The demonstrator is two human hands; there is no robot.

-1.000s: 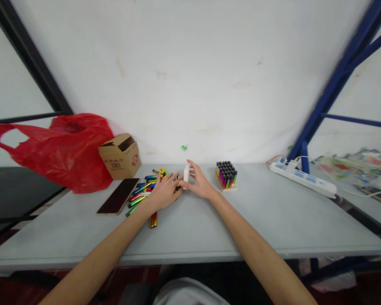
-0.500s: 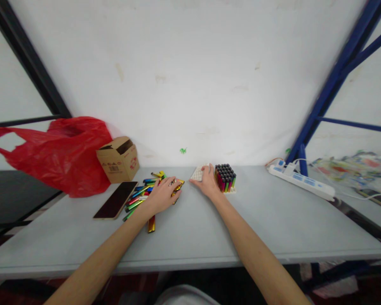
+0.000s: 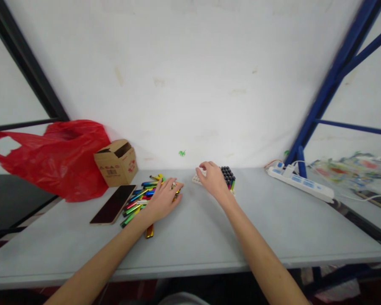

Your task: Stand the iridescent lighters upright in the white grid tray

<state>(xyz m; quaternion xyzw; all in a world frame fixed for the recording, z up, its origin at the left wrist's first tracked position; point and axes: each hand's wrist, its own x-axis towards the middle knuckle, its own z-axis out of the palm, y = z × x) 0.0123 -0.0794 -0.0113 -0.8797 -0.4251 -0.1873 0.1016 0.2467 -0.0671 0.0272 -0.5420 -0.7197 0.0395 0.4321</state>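
My left hand (image 3: 165,199) lies over a loose pile of shiny coloured lighters (image 3: 136,205), fingers stretched out and slightly apart. Several lighters are hidden beneath it. My right hand (image 3: 213,180) is above a white holed tray (image 3: 197,180), its fingers bent and its thumb apart from them. Nothing shows between them. To the right of that hand, a block of lighters (image 3: 230,176) stands upright in rows with black ends up, partly covered by the hand.
A dark-screened phone (image 3: 113,205) lies left of the pile. Behind it are an open cardboard box (image 3: 117,165) and a red plastic bag (image 3: 73,161). A white power strip (image 3: 300,183) with plugs and cables lies at the right, near a blue metal frame (image 3: 319,97).
My right hand has shifted a little right and lifted from the tray's left part, now covering more of the standing block. My left hand stays over the pile with its fingers straighter.
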